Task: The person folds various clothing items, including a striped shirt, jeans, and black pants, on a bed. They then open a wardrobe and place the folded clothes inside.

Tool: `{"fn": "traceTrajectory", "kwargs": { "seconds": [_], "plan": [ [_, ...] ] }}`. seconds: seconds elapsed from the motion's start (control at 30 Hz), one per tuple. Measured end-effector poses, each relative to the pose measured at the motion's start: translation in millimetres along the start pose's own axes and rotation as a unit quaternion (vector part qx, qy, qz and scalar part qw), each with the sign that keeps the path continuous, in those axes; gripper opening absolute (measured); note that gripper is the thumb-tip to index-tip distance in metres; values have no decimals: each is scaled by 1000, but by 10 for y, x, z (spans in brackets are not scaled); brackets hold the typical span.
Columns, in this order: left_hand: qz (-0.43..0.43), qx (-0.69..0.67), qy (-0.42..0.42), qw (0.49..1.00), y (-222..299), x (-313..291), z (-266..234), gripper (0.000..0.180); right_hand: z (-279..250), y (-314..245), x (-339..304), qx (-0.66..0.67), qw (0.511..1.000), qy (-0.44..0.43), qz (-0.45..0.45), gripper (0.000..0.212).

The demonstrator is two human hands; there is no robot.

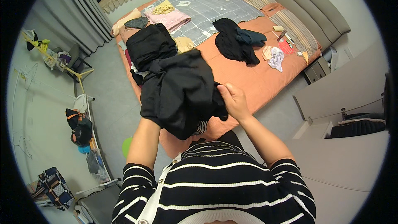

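Observation:
A black garment (pixel 180 93), bunched and partly folded, hangs between my hands above the near edge of the bed. My right hand (pixel 233 101) is closed on its right edge, thumb on top. On the other side my left forearm (pixel 143 143) runs up under the cloth, which hides the left hand and its fingers. Just beyond, a folded black stack of clothing (pixel 151 45) lies on the bed, touching or nearly touching the held garment. A bit of black-and-white striped cloth (pixel 201 127) shows below the garment's lower edge.
An orange bedspread (pixel 244 85) covers the bed. On it lie crumpled dark clothes (pixel 236 41), a folded pink cloth (pixel 172 18), a small white patterned cloth (pixel 273 57) and several small items. An open cabinet (pixel 340 128) stands right; a rack with caps (pixel 81 128) stands left.

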State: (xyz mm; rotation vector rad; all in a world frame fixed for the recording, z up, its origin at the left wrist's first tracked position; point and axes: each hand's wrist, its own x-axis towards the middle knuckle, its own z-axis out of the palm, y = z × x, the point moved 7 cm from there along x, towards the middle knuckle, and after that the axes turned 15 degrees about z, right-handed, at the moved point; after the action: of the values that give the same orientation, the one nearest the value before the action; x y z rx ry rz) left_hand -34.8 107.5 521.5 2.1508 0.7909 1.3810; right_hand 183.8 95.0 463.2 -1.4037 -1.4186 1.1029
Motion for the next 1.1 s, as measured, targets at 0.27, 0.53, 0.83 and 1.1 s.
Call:
{"fn": "traceTrajectory", "kwargs": {
  "seconds": [0.27, 0.53, 0.83, 1.1],
  "plan": [
    [4, 4, 47, 999, 41, -21, -94, 36, -306, -560, 78, -14, 999, 30, -31, 29],
    [3, 13, 82, 997, 105, -10, -408, 36, -606, -532, 200, -218, 974, 7, -69, 28],
    [1, 31, 43, 999, 114, 6, -392, 37, 119, -397, 180, 31, 967, -247, 52, 36],
    [20, 43, -43, 998, 169, -63, 120, 37, 587, 508, 333, 356, 852, -222, 312, 30]
  ]
}}
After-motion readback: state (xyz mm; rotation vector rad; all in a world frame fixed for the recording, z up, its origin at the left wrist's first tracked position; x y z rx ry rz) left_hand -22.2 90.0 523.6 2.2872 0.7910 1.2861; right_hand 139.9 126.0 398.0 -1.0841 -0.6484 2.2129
